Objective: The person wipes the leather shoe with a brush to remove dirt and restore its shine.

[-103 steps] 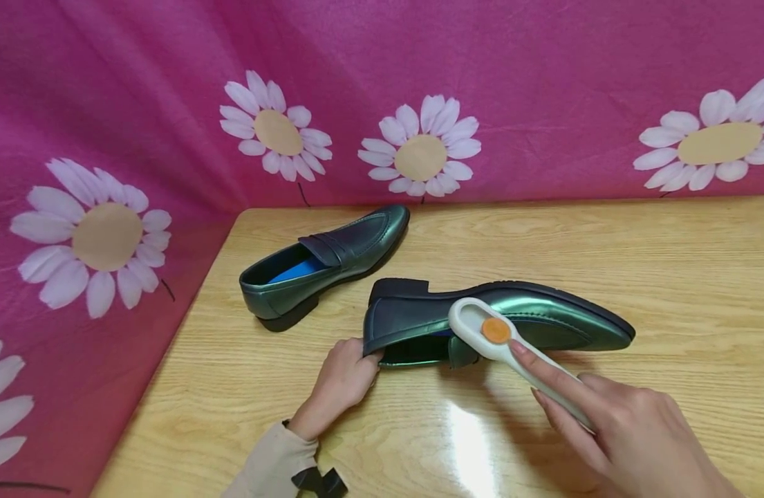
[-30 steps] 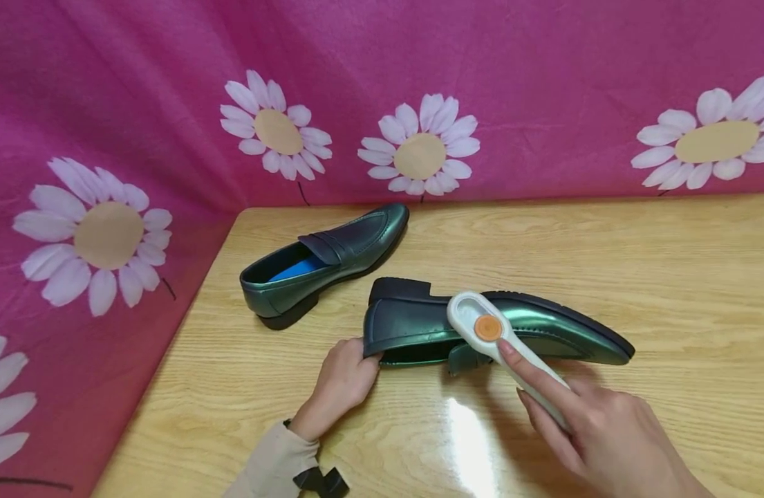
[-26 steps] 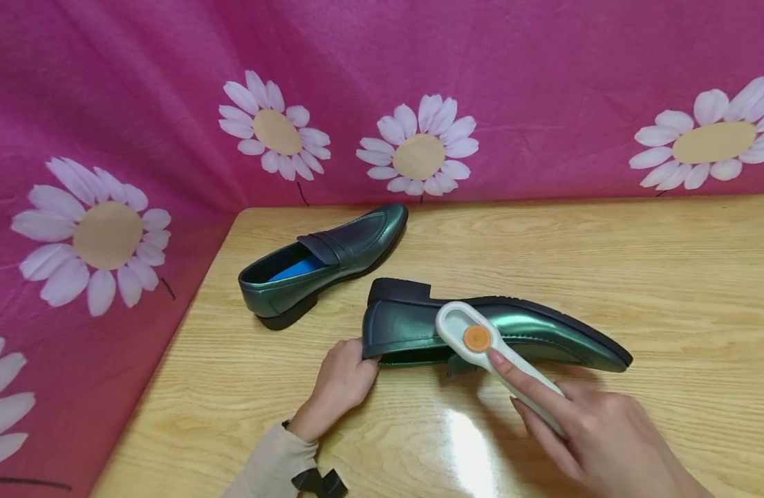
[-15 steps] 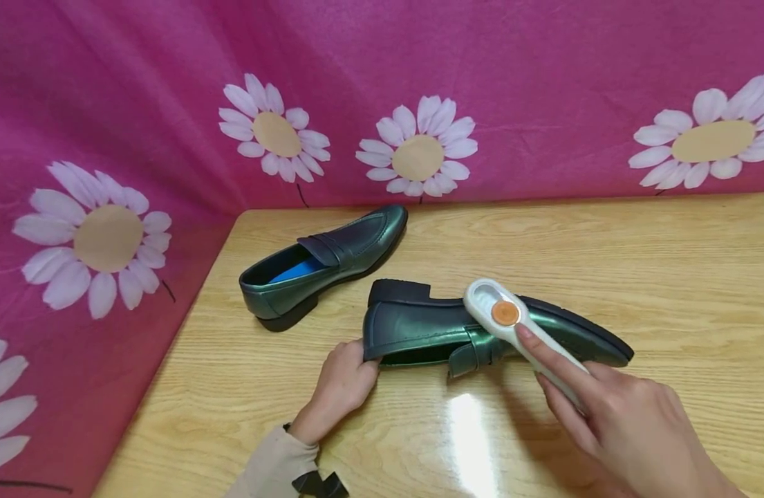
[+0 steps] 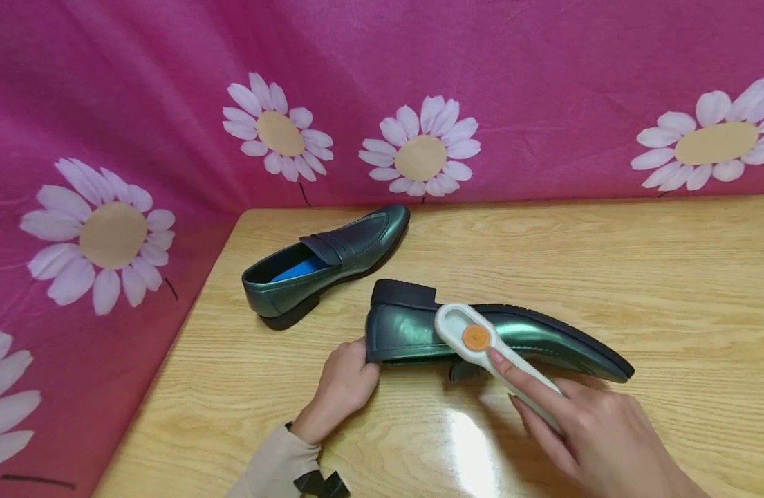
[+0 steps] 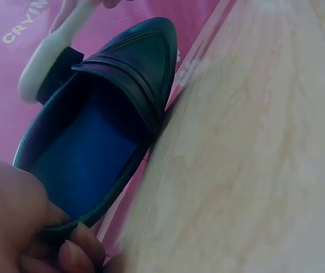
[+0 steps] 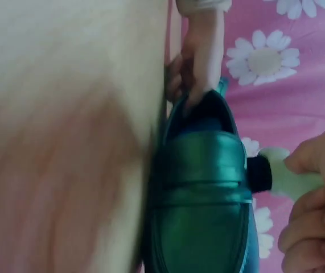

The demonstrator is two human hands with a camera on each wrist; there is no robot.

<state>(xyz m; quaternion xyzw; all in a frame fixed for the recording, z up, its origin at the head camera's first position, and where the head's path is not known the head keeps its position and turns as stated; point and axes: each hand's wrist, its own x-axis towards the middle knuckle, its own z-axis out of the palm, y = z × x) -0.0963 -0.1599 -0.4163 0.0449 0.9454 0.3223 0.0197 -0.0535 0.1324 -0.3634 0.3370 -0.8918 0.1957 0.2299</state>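
Observation:
A dark green loafer (image 5: 406,328) lies on its side on the table, toe to the right and sole facing away. At its heel, my left hand (image 5: 349,377) grips the back rim, with thumb inside and fingers outside in the left wrist view. My right hand (image 5: 606,422) holds a white-handled shoe brush (image 5: 475,337) with an orange button, its index finger stretched along the handle up to the button. The brush head crosses the middle of the upturned side. Dark bristles (image 7: 259,174) meet that side in the right wrist view. Inside shows a blue insole (image 6: 91,156).
The matching loafer (image 5: 325,266) stands upright behind and to the left, toe pointing to the back right. Both shoes are on a light wooden table (image 5: 668,277). A pink cloth with white daisies (image 5: 531,55) hangs along the back and left.
Over the last second the brush slides right toward the toe, then back left toward the heel. The held loafer rolls slightly, its toe lower and opening narrower. The left hand keeps its place.

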